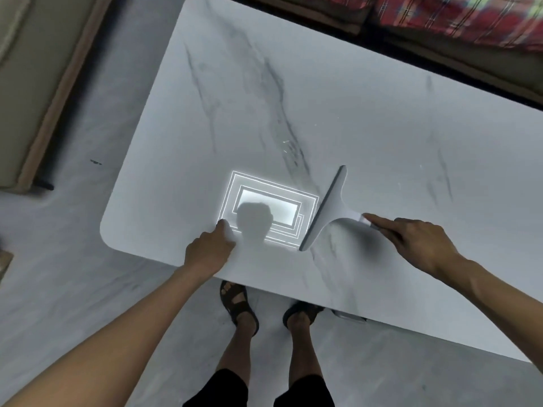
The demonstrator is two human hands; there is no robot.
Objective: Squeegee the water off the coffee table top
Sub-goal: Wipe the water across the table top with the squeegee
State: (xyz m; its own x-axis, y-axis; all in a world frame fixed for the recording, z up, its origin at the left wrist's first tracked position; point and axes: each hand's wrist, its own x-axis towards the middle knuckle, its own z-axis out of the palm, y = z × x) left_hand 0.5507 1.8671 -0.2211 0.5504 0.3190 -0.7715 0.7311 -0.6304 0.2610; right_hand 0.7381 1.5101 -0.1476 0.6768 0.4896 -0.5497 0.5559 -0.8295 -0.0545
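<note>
The bench [382, 113], a pale marble-look coffee table top, runs across the view with its near long edge just ahead of the person's sandalled feet [239, 304] and its left short end rounded at the corners. A ceiling light's reflection [269, 214] glares on the near-left part of it. A few faint glints [289, 148] on the dark vein past the middle may be water. Elsewhere wet and dry cannot be told apart.

The squeegee [327, 210] lies blade-down on the bench, right of the reflection. Its blade's long axis runs from close to the near long edge out toward the far one, leaning a little rightward at the far tip. The handle sticks out to the right, so the blade's working face looks toward the left short end.

The right hand [417, 242] grips that handle from the right, with the forefinger laid along it. The left hand [210, 251] holds nothing and rests, fingers down, on the bench near the near edge, left of the blade.

A push toward the left short end seems to be what this sets up. The left hand sits in that path and would probably have to lift clear, and the glints lie beyond the blade's far tip, so one pass may miss them.
</note>
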